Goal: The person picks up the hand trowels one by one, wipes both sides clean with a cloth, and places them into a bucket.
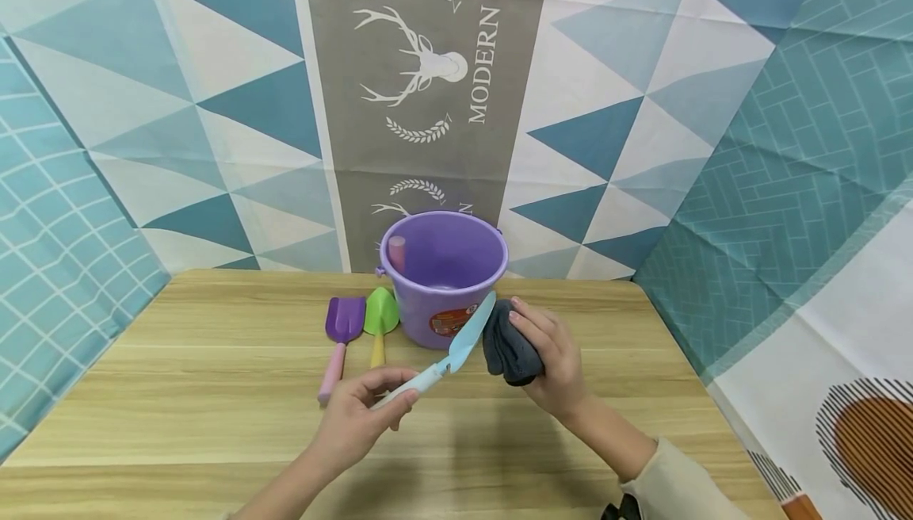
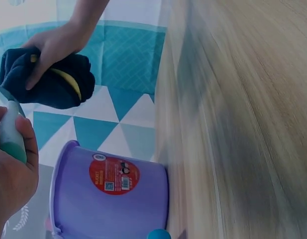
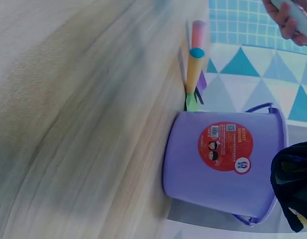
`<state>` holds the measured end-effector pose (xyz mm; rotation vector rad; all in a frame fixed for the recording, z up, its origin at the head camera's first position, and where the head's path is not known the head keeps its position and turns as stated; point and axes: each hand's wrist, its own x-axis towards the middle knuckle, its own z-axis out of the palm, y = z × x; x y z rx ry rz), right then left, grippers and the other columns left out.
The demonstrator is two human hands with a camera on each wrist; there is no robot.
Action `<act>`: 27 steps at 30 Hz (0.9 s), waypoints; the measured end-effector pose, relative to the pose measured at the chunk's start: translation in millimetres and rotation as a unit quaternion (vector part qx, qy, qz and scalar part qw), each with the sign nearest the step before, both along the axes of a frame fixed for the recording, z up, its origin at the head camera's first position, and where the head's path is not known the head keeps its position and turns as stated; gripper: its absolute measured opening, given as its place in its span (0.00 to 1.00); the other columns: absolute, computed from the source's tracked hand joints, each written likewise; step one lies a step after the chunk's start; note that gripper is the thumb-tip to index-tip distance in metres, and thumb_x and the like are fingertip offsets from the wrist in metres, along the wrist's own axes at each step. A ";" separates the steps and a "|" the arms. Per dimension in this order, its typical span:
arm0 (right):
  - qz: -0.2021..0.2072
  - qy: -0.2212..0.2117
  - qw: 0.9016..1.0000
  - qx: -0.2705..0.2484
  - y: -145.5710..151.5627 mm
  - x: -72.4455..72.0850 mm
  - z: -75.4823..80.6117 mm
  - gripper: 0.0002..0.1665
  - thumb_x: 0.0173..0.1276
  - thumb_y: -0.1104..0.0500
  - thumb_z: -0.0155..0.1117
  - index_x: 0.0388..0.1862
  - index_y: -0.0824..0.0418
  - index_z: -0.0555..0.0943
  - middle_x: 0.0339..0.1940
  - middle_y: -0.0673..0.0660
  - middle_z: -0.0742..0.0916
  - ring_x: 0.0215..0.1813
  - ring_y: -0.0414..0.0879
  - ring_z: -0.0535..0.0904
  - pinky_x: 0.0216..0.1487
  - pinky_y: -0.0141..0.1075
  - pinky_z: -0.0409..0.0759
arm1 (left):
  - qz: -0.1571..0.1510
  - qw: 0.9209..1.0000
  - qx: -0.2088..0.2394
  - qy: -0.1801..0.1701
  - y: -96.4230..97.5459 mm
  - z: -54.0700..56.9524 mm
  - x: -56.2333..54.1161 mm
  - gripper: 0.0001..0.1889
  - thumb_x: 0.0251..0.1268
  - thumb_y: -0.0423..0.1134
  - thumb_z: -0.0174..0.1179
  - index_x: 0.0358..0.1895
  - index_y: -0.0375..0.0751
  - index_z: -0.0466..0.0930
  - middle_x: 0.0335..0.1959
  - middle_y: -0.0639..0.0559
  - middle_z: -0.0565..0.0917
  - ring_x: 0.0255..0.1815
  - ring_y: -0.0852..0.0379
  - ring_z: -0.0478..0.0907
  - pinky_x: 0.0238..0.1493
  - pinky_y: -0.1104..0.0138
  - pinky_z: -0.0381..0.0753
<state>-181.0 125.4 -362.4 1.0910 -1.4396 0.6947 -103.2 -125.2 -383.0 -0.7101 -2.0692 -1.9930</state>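
My left hand (image 1: 361, 413) grips the pale handle of a light blue toy trowel (image 1: 471, 333), its blade tilted up to the right. A folded dark grey cloth (image 1: 510, 343) is held in my right hand (image 1: 556, 353), close beside the blade's tip. In the left wrist view the dark cloth (image 2: 49, 77) shows a yellow strip, and the trowel's handle (image 2: 13, 132) sits between my fingers. Behind both hands a purple bucket (image 1: 421, 306) stands upright on the table, a pink handle (image 1: 396, 254) poking up inside it. The right wrist view shows its red label (image 3: 225, 148).
Left of the bucket, a purple toy shovel (image 1: 345, 319) with a pink handle and a green toy spade (image 1: 381, 311) with a yellow handle lie on the wooden table (image 1: 214, 393). A patterned cloth backdrop (image 1: 242, 108) rises along the table's back edge.
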 end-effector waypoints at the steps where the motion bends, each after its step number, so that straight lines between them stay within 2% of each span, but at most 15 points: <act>1: 0.001 0.001 1.000 -0.004 -0.3 -0.8 0.6 0.17 0.64 0.58 0.61 0.43 0.73 0.78 0.47 0.66 0.83 0.45 0.57 0.79 0.53 0.37 0.77 | -0.002 1.000 0.001 -0.001 0.5 0.2 0.1 0.10 0.58 0.25 0.59 0.43 0.23 0.78 0.28 0.62 0.79 0.22 0.70 0.73 0.19 0.70 0.76; 7: 0.007 0.021 1.000 0.018 -4.2 0.4 -1.0 0.16 0.65 0.57 0.61 0.42 0.71 0.78 0.46 0.65 0.84 0.42 0.57 0.79 0.43 0.41 0.79 | -0.009 1.000 0.014 0.002 3.2 2.7 0.3 0.10 0.58 0.24 0.58 0.42 0.21 0.77 0.29 0.63 0.80 0.22 0.70 0.72 0.19 0.71 0.76; 12: 0.005 0.047 0.998 0.048 -7.3 4.0 -5.4 0.19 0.66 0.52 0.61 0.41 0.69 0.79 0.46 0.63 0.84 0.41 0.58 0.79 0.41 0.42 0.80 | -0.014 1.000 0.021 0.006 3.4 4.0 -0.6 0.10 0.59 0.24 0.57 0.42 0.21 0.77 0.28 0.62 0.79 0.21 0.70 0.72 0.19 0.70 0.76; 18: -0.005 0.088 0.994 0.064 -10.5 5.2 -3.0 0.14 0.68 0.55 0.58 0.40 0.65 0.80 0.39 0.63 0.85 0.37 0.56 0.80 0.37 0.41 0.80 | -0.012 1.000 0.020 0.011 2.9 5.6 -1.4 0.09 0.59 0.24 0.57 0.42 0.21 0.77 0.27 0.63 0.80 0.22 0.69 0.73 0.20 0.70 0.76; 23: 0.004 0.049 0.998 0.034 -6.1 4.4 -1.4 0.16 0.66 0.56 0.60 0.41 0.69 0.79 0.45 0.65 0.85 0.40 0.58 0.80 0.43 0.40 0.80 | -0.006 1.000 0.017 0.021 1.0 6.5 -1.9 0.09 0.59 0.23 0.57 0.42 0.21 0.77 0.27 0.63 0.80 0.21 0.69 0.73 0.19 0.69 0.76; 27: 0.010 0.008 1.000 -0.001 -1.4 3.1 0.0 0.18 0.66 0.57 0.61 0.43 0.72 0.78 0.48 0.66 0.83 0.45 0.57 0.79 0.52 0.37 0.78 | -0.007 1.000 0.004 0.021 -0.8 3.9 -0.5 0.09 0.58 0.23 0.58 0.42 0.23 0.78 0.28 0.62 0.79 0.21 0.69 0.73 0.19 0.69 0.76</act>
